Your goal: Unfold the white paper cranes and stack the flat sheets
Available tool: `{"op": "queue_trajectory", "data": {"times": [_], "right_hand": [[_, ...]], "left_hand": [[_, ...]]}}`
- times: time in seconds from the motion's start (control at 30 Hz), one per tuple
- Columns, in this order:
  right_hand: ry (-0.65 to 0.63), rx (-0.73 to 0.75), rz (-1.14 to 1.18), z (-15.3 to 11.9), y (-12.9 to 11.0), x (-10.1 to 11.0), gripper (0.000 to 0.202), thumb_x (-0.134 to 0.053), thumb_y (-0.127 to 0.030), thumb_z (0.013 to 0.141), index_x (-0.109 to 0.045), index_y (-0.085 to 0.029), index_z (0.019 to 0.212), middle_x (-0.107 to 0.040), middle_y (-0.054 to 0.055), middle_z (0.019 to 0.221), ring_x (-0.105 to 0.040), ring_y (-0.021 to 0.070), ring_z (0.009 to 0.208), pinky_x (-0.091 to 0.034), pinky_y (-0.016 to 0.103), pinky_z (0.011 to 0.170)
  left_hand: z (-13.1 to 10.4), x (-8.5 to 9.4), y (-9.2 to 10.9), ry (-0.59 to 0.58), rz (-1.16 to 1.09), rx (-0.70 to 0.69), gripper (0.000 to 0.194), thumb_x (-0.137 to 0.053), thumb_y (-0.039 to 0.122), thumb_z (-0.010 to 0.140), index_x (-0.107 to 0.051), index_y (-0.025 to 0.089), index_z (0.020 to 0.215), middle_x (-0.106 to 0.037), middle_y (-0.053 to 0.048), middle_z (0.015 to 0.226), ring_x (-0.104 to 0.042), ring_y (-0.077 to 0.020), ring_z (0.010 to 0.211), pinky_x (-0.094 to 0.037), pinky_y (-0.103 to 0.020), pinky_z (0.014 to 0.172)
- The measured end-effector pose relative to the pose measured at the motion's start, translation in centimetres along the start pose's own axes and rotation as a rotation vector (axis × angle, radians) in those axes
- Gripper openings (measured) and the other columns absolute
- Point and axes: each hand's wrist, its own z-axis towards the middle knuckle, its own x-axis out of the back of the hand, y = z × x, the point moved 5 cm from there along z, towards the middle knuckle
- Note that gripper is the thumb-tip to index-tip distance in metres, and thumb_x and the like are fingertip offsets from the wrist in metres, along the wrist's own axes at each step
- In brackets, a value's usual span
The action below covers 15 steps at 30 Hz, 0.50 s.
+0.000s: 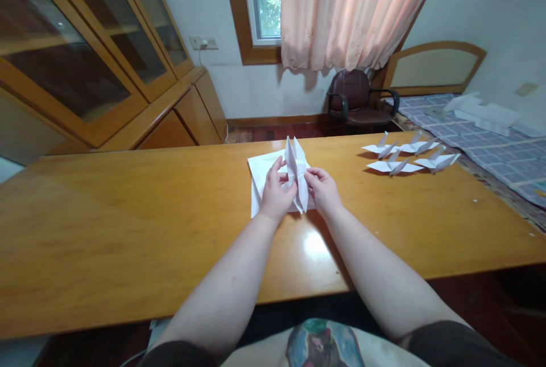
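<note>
Between my two hands stands a folded piece of white paper [302, 176], long and narrow, with pointed ends at top and bottom and two layers spread apart. My left hand [277, 189] grips its left side, the thumb low on the paper and the other fingers curled, partly hidden behind it. On the right edge, my right hand [322, 185] pinches the paper between thumb and fingers. Beneath both hands lie white paper sheets [257, 170] on the wooden table, their left corner and edges showing.
Several folded white paper cranes [394, 166] stand at the table's [128, 230] right end. Beyond the far edge is a brown armchair [356, 97]. A bed [482, 128] with a checked cover is at the right, a wooden cabinet [170, 111] at the left.
</note>
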Motion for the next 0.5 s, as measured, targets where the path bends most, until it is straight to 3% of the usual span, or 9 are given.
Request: {"op": "queue_trajectory", "data": {"times": [0.13,0.23,0.37,0.5], "right_hand": [[-0.008,0.02,-0.016,-0.1,-0.2,-0.2,0.029,-0.074,-0.037,0.062,-0.057,-0.021,0.079,-0.051,-0.007,0.056,-0.043,0.0062,0.047,-0.033,0.019,0.044],[-0.005,0.032,-0.036,-0.2,-0.5,-0.3,0.029,-0.074,-0.038,0.062,-0.057,-0.02,0.079,-0.05,-0.007,0.056,-0.041,0.0058,0.046,-0.032,0.019,0.044],[0.014,0.017,-0.022,-0.1,-0.2,0.1,0.03,-0.074,-0.039,0.062,-0.057,-0.02,0.079,-0.053,-0.007,0.058,-0.042,0.0061,0.046,-0.032,0.019,0.043],[-0.016,-0.022,0.041,-0.1,0.1,0.0,0.029,-0.073,-0.039,0.063,-0.057,-0.021,0.08,-0.059,-0.004,0.065,-0.051,0.0092,0.053,-0.042,0.022,0.051]], "left_hand": [[-0.1,0.4,0.7,0.009,0.136,-0.055,0.049,-0.057,0.018,0.078,-0.047,0.022,0.126,-0.053,-0.011,0.121,-0.06,-0.0153,0.089,-0.051,-0.033,0.086],[0.0,0.6,0.7,0.011,0.128,-0.036,0.04,-0.05,0.018,0.082,-0.05,0.021,0.122,-0.057,-0.01,0.118,-0.06,-0.0169,0.094,-0.049,-0.034,0.088],[0.3,0.7,0.1,0.076,-0.101,0.074,0.038,-0.051,0.021,0.083,-0.047,0.02,0.121,-0.062,-0.009,0.107,-0.06,-0.0175,0.1,-0.048,-0.034,0.089],[0.6,0.3,-1.0,0.105,-0.377,0.247,0.033,-0.06,0.022,0.076,-0.046,0.021,0.107,-0.063,-0.002,0.083,-0.062,-0.0128,0.077,-0.049,-0.028,0.075]]}}
